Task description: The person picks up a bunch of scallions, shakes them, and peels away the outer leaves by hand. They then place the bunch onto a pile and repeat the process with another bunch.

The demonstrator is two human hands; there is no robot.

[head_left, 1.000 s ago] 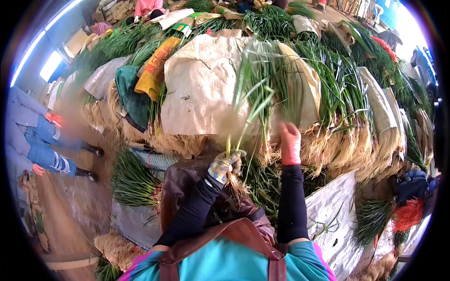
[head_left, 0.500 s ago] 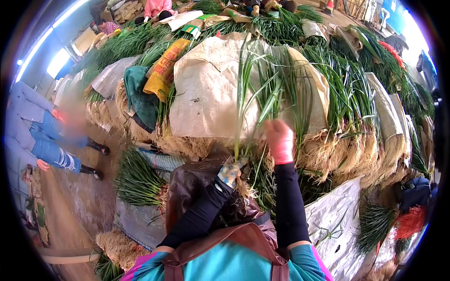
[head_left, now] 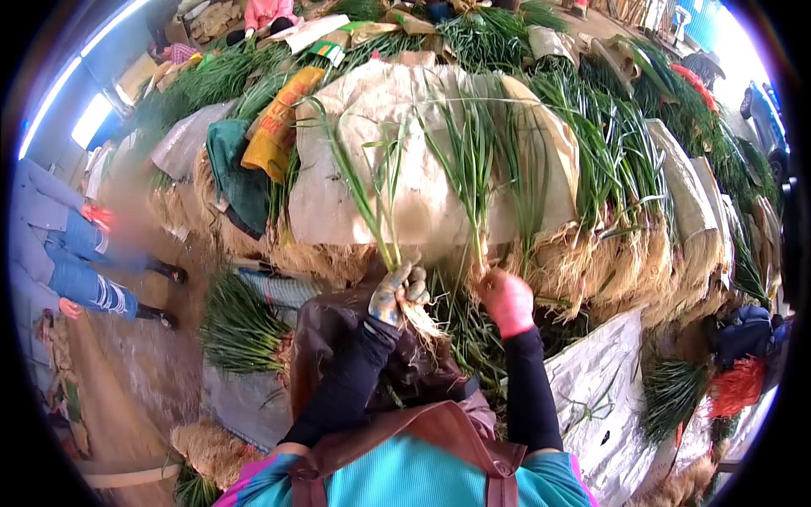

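Observation:
In a patterned glove, my left hand [head_left: 400, 296] is closed round the white stems of a few long green onion plants [head_left: 363, 198]; their pale roots [head_left: 425, 325] hang below the fingers. My right hand [head_left: 505, 301] is closed in a pinch at the root end of another small bunch of green onions [head_left: 473, 160], whose leaves point away from me. Both hands are above my brown apron [head_left: 334, 338], a little apart. Beyond them lies a pale sack [head_left: 351, 186] over a heap of onions.
Onion bundles [head_left: 608, 152] with roots facing me line the right. A yellow bag [head_left: 283, 122] and green cloth [head_left: 236, 173] lie left. Another bundle [head_left: 241, 325] rests beside my left arm. A person in jeans [head_left: 84, 262] stands at left; one in pink [head_left: 269, 13] sits farther back.
My left hand has turned, tilting its plants leftward. My right hand has moved down to the roots of a separate bunch. The view has shifted slightly.

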